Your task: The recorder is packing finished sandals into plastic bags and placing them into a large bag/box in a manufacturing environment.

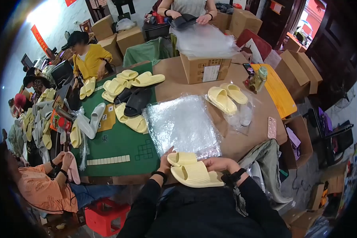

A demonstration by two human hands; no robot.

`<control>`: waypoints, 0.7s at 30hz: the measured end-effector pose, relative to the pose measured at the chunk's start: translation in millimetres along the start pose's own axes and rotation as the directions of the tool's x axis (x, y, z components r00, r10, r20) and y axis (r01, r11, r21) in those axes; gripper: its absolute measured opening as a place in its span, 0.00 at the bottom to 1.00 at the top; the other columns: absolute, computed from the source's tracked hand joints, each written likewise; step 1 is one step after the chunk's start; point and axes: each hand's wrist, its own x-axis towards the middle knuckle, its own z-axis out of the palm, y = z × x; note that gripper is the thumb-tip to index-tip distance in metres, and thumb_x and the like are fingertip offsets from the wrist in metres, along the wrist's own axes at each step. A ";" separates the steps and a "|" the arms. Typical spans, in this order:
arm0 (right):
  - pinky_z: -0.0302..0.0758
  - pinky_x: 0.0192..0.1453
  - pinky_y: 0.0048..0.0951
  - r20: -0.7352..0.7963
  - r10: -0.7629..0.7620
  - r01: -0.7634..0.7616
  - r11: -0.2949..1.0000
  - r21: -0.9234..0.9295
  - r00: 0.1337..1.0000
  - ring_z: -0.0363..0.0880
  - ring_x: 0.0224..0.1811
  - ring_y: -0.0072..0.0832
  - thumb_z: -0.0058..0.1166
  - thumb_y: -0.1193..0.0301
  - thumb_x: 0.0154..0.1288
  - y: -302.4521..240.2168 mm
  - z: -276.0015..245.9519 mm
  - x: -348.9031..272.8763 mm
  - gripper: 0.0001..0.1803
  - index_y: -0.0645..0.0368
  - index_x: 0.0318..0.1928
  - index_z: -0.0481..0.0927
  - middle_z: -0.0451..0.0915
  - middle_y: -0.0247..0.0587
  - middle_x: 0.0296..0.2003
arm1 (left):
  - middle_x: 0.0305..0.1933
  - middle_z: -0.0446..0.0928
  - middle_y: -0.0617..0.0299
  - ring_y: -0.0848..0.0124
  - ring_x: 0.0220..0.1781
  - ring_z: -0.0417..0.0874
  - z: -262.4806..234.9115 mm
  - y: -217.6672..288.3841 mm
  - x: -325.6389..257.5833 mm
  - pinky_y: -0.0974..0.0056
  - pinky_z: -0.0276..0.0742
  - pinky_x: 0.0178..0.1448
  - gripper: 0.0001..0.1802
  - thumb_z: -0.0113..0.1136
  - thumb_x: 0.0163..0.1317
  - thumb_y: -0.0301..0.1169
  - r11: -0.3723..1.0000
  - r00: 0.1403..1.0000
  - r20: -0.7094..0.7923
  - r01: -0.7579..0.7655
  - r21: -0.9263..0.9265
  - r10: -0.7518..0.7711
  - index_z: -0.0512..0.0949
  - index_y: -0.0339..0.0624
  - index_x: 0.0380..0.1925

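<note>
A pair of pale yellow slippers [196, 175] is in the person's hands, above the near edge of the table [168, 77], toes to the left; the left hand [165, 162] grips the toe end and the right hand [222, 164] is closed about the heel end (some fingertips are hidden behind the soles); no plastic surrounds this pair, so it seems to be among the unfinished ones; just beyond it lies a flat stack of clear plastic bags [184, 127], apparently unfilled; farther to the right, another yellow pair [222, 101] lies by crumpled clear plastic [242, 123], though whether it is inside I cannot tell; to the left, on the green mat [115, 150], loose yellow slippers [115, 86] crowd round black slippers [138, 103], bare as far as shows, so much appears left; at the far side, more clear plastic [204, 41] tops a carton [206, 70].
</note>
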 end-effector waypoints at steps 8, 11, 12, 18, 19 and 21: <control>0.63 0.60 0.22 -0.035 0.078 -0.074 0.990 0.120 0.996 0.67 0.54 0.20 0.52 0.76 0.61 19.8 -10.4 -26.3 0.20 0.65 0.55 0.72 0.70 0.32 0.57 | 0.54 0.74 0.57 0.65 0.59 0.71 23.4 59.4 -3.4 0.61 0.63 0.66 0.21 0.63 0.53 0.27 0.999 0.872 0.487 0.043 0.032 -0.053 0.75 0.41 0.49; 0.63 0.60 0.22 -0.002 0.010 -0.010 1.000 0.019 1.000 0.67 0.54 0.20 0.51 0.76 0.62 22.7 -15.2 -20.0 0.20 0.65 0.55 0.72 0.69 0.31 0.57 | 0.49 0.76 0.53 0.58 0.56 0.73 -5.7 5.0 12.0 0.59 0.61 0.66 0.18 0.61 0.54 0.31 0.706 0.893 0.396 -0.422 0.569 0.215 0.77 0.43 0.46; 0.63 0.60 0.22 0.002 0.009 -0.009 1.000 0.020 1.000 0.67 0.54 0.20 0.51 0.76 0.62 25.6 -16.0 -18.4 0.20 0.65 0.55 0.72 0.69 0.31 0.57 | 0.46 0.77 0.49 0.53 0.54 0.73 -11.6 1.0 13.2 0.57 0.62 0.65 0.18 0.58 0.55 0.34 0.477 0.840 0.490 -0.538 0.695 0.233 0.76 0.44 0.47; 0.63 0.59 0.22 -0.020 0.005 -0.004 0.997 0.072 1.000 0.67 0.54 0.18 0.52 0.75 0.62 33.2 -14.3 -17.7 0.21 0.65 0.56 0.71 0.69 0.30 0.56 | 0.48 0.76 0.47 0.53 0.51 0.76 27.5 72.6 5.9 0.60 0.70 0.57 0.13 0.54 0.60 0.33 0.766 0.952 0.060 -0.278 0.580 0.300 0.78 0.40 0.43; 0.63 0.59 0.22 -0.027 0.098 -0.093 0.986 0.141 0.995 0.66 0.55 0.19 0.50 0.75 0.63 31.5 -13.5 -15.0 0.20 0.65 0.55 0.71 0.70 0.30 0.56 | 0.49 0.76 0.46 0.53 0.51 0.76 29.3 78.3 8.1 0.61 0.71 0.56 0.13 0.53 0.61 0.32 0.777 0.941 0.051 -0.306 0.550 0.334 0.78 0.39 0.43; 0.63 0.59 0.22 -0.030 0.190 -0.179 0.961 0.210 0.981 0.66 0.55 0.19 0.49 0.74 0.63 28.1 -13.6 -13.3 0.19 0.66 0.55 0.71 0.70 0.29 0.56 | 0.49 0.76 0.46 0.54 0.53 0.76 34.5 88.2 8.7 0.62 0.71 0.56 0.13 0.51 0.63 0.31 0.762 0.921 0.098 -0.368 0.533 0.377 0.77 0.38 0.44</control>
